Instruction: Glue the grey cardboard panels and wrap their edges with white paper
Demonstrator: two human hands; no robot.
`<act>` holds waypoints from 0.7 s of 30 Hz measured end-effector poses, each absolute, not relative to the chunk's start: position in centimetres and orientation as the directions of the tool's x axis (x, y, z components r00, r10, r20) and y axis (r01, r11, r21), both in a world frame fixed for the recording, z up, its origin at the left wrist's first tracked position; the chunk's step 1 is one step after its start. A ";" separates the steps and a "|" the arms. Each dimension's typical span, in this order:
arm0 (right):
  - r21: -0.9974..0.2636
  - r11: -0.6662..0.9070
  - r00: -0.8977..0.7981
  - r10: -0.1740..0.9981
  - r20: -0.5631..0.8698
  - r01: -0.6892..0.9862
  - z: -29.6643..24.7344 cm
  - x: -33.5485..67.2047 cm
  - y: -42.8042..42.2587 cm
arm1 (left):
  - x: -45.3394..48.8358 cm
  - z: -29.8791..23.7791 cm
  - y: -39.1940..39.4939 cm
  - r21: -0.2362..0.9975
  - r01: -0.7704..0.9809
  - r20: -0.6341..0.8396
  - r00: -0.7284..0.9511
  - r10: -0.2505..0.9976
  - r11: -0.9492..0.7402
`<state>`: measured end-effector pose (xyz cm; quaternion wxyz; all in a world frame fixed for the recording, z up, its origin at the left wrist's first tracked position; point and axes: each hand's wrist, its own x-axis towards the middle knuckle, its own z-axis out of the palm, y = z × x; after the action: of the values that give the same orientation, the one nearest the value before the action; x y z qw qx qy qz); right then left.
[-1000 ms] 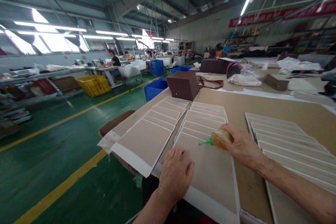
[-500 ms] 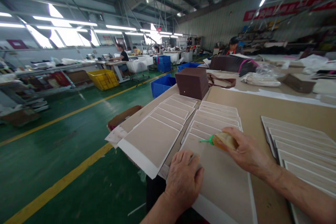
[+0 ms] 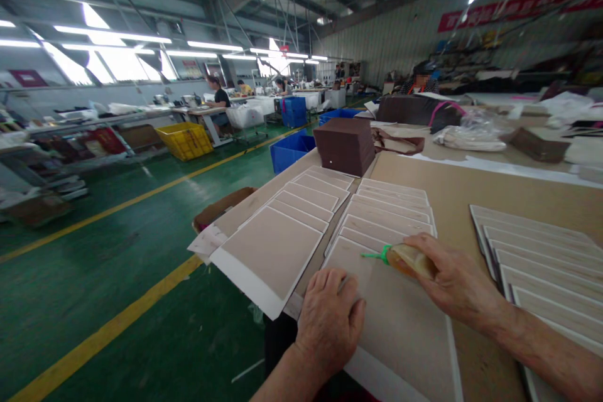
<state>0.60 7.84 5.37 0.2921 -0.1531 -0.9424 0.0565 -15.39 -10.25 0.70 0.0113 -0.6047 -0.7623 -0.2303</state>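
Observation:
My right hand (image 3: pixel 445 273) is wrapped round a squeeze bottle (image 3: pixel 412 260) with amber contents and a thin green nozzle (image 3: pixel 375 255). The bottle lies tilted, its nozzle pointing left, just over the top part of a beige panel (image 3: pixel 400 320) with pale edges. On the left edge of that same panel rests my left hand (image 3: pixel 330 311), fingers bent and side by side, thumb apart. No object shows in it, though its fingertips are partly hidden. Behind the panel, several similar overlapping panels (image 3: pixel 391 207) run away from me in a row.
Left of my hands lies another overlapping row of beige panels (image 3: pixel 273 248); a third row (image 3: pixel 551 270) is at the right. A stack of dark brown pieces (image 3: pixel 346 144) stands at the far table edge. Blue bins (image 3: pixel 292 151) and a yellow bin (image 3: pixel 184 140) are beyond. Other people sit farther off.
My right hand and the bottle have shifted slightly to the right, with the nozzle still over the panel. My left hand stays in nearly the same place.

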 end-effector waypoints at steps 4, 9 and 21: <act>-0.205 0.933 -0.772 0.359 0.525 0.294 5.5 2.5 7.8 | -15.5 0.7 -10.2 0.336 0.928 0.302 -0.265 0.916 0.158; -0.307 0.873 -0.737 0.485 0.471 0.379 5.6 5.5 8.1 | -15.6 0.6 -10.1 0.336 0.932 0.316 -0.247 0.916 0.136; -0.478 0.667 -0.561 0.743 0.366 0.571 6.3 10.4 8.0 | -15.6 0.5 -9.9 0.312 0.942 0.323 -0.227 0.919 0.123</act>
<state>10.38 7.99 6.26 0.2773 -0.3777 -0.8699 0.1543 -15.63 -9.95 0.55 0.0252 -0.6212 -0.7489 -0.2294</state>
